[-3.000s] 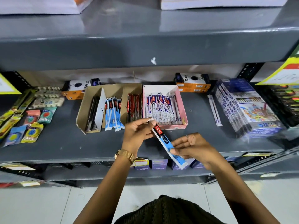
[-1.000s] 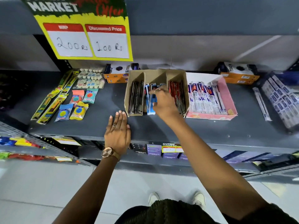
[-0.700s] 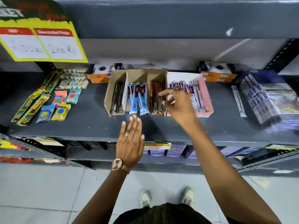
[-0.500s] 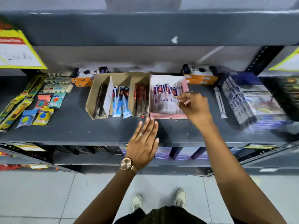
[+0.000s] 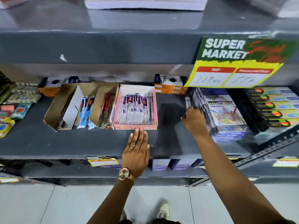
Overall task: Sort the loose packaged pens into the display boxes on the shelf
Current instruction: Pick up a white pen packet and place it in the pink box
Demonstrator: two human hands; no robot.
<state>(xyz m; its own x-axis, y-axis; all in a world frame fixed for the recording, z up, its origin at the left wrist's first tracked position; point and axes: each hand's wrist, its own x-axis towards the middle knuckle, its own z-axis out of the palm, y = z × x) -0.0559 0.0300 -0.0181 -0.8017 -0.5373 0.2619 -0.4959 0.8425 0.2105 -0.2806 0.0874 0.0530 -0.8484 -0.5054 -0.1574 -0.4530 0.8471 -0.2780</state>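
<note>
On the grey shelf (image 5: 80,143) stands a brown cardboard display box (image 5: 66,102) with dark pens, blue-packaged pens (image 5: 85,109) and red-packaged pens (image 5: 106,107) in its compartments. Beside it a pink display box (image 5: 135,126) holds purple-and-white packaged pens (image 5: 135,107). My left hand (image 5: 137,151) lies flat on the shelf, fingertips at the pink box's front wall, holding nothing. My right hand (image 5: 194,120) is curled over a loose white packaged pen (image 5: 187,101) lying to the right of the pink box; only the pen's far end shows.
Stacked colour-pencil packs (image 5: 224,113) sit right against the loose pen, with marker packs (image 5: 275,107) further right. A yellow price sign (image 5: 234,62) hangs above them. An orange box (image 5: 169,85) is at the back. Erasers and small packets (image 5: 9,110) lie at far left.
My right hand left the blue-pen compartment, crossed over the pink box and came down on the loose white pen at the right. My left hand slid right to the pink box's front.
</note>
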